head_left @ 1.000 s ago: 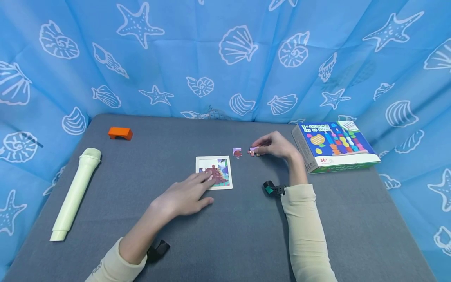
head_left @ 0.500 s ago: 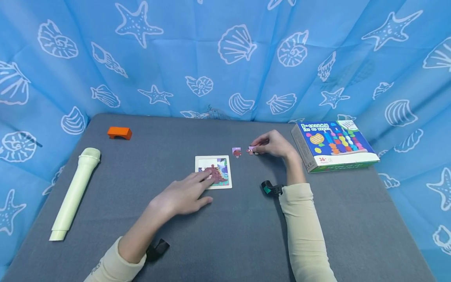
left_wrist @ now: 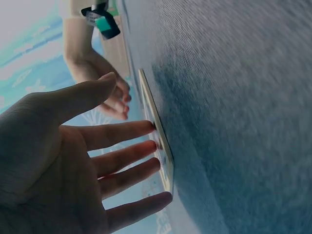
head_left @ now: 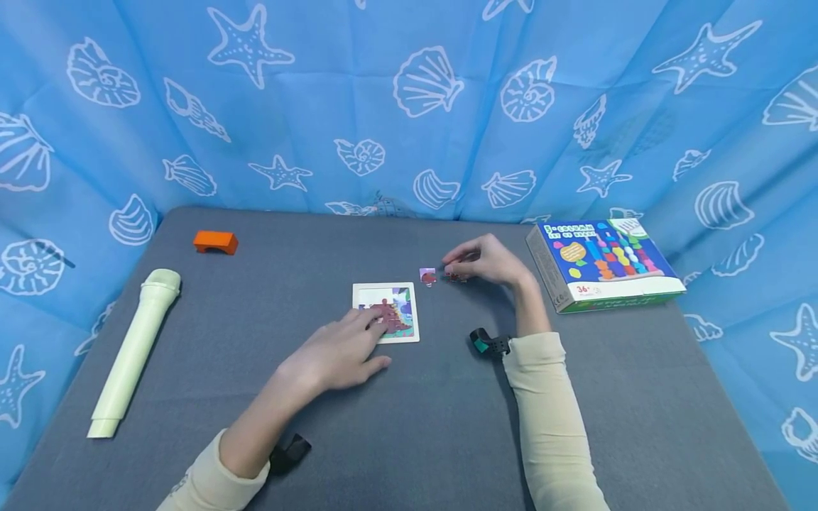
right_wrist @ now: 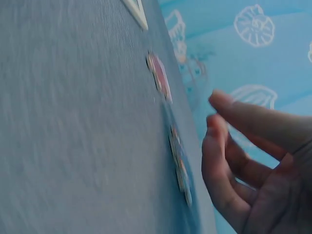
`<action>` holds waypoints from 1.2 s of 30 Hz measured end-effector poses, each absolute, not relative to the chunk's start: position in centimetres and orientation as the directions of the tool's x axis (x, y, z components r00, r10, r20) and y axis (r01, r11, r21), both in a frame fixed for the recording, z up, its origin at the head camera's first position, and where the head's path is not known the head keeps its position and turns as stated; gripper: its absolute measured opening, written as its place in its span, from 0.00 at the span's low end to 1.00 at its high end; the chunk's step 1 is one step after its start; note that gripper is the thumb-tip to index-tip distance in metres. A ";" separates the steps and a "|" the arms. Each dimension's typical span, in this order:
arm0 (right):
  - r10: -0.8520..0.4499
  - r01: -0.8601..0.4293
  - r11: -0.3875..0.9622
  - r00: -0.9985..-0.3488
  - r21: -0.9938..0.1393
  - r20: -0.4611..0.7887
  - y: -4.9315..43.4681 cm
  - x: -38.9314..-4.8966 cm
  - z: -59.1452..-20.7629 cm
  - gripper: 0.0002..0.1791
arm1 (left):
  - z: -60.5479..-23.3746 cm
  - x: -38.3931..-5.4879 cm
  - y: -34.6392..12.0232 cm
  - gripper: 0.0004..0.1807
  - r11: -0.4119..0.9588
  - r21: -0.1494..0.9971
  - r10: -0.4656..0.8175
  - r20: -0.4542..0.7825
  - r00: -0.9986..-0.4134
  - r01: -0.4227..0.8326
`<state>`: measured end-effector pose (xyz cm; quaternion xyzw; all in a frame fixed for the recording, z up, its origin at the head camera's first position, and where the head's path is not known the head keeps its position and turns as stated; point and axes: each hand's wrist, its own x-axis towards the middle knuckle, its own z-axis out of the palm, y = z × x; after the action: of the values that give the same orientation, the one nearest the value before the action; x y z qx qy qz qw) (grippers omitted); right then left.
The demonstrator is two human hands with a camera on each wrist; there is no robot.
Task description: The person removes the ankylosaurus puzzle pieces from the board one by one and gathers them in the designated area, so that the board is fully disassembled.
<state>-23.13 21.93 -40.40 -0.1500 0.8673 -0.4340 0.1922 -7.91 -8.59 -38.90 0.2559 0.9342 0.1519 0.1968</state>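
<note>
My left hand (head_left: 335, 349) rests with its fingertips on a small jigsaw puzzle in a white frame (head_left: 416, 312); the picture includes a reddish-brown figure. In the left wrist view, its fingers (left_wrist: 126, 165) are spread against the frame's edge. My right hand (head_left: 488, 261) hovers just over a jigsaw piece (right_wrist: 179, 163), with thumb and forefinger close together and nothing between them. That piece lies flat on the cloth, partly hidden by the fingers in the head view. Another puzzle piece (head_left: 427, 277), purple and reddish-brown, lies to its left, beside the frame.
A boxed bead set (head_left: 607, 266) lies on the grey table (head_left: 447, 440) at the right. An orange arch block (head_left: 215, 242) sits at the far left, and a pale green toy microphone (head_left: 135, 355) nearer on that side. Behind hangs a blue seashell curtain (head_left: 358, 85).
My right hand has come off the right-hand piece and shifted slightly left above it. My left hand stays on the puzzle, almost still.
</note>
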 end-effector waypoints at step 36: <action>-0.627 -0.318 0.672 -0.724 -0.669 -0.287 12.4 -20.7 -40.2 0.03 | -41.3 -7.9 -6.5 0.38 0.783 0.332 0.604 -0.205 -0.770 0.526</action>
<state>-20.67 12.43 -40.24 -0.2691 0.8778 -0.3023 0.2561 -7.87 -6.53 -41.28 0.3031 0.9319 0.1289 0.1517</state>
